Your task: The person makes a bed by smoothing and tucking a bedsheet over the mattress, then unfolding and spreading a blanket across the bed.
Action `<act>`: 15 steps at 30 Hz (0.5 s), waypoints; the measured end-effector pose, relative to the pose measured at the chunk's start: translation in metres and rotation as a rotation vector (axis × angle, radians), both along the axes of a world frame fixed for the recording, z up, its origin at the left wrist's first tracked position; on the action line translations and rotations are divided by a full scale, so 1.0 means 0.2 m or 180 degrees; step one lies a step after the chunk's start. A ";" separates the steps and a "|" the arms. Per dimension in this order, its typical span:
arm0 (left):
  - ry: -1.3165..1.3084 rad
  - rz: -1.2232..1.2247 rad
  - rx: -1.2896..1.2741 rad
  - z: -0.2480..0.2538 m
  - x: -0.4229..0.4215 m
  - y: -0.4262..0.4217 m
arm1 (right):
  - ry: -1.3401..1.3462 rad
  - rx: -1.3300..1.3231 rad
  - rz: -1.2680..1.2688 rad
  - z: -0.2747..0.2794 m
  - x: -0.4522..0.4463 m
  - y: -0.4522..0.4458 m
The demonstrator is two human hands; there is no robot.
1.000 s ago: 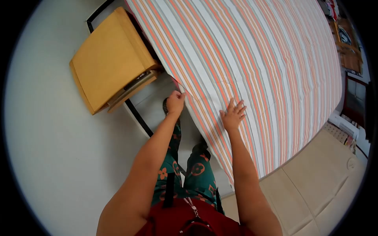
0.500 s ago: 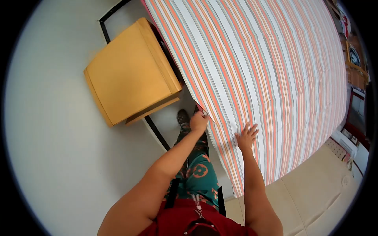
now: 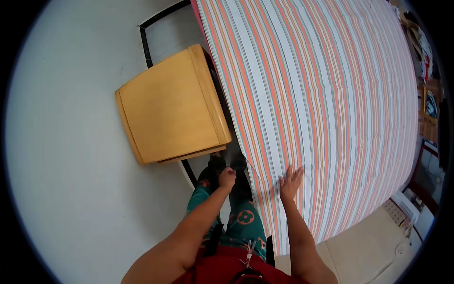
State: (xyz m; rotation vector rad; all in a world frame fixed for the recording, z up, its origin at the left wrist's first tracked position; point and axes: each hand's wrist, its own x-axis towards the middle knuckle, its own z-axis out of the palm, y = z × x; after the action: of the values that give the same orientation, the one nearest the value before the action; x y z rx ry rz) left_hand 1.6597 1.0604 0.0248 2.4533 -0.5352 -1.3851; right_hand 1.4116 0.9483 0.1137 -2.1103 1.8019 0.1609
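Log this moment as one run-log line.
left hand: curled, beside sheet | right hand: open, palm down on sheet | cabinet: beside sheet

Nightstand (image 3: 170, 109): smooth varnished wood, soft sheen
Bedsheet (image 3: 283, 94): matt striped cloth, lightly creased
Trousers (image 3: 250, 225): printed green cloth
Floor (image 3: 364, 236): smooth tile, faintly glossy

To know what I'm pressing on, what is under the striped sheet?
A pinkish-red edge shows along the upper-left border of the striped sheet; everything else beneath is covered and cannot be identified. The right hand rests on top.
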 end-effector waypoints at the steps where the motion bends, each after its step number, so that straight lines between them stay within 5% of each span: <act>1: -0.0073 -0.0165 -0.0141 0.15 0.07 -0.08 | -0.0093 -0.0140 0.0083 -0.02 0.11 -0.10; 8: 0.0714 -0.1154 -0.1091 0.61 0.33 -0.51 | -0.0330 -0.0555 0.1012 -0.08 0.91 -0.86; 15: -0.0033 -0.0813 -0.2941 0.78 0.76 -1.05 | -0.0121 -0.0631 0.1495 -0.08 1.47 -1.26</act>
State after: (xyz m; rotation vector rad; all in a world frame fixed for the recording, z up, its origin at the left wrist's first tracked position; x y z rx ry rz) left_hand 1.8115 0.8498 0.1816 1.6680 -1.1972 -0.8822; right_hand 1.7057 0.6958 0.0967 -2.6297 1.3176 0.0603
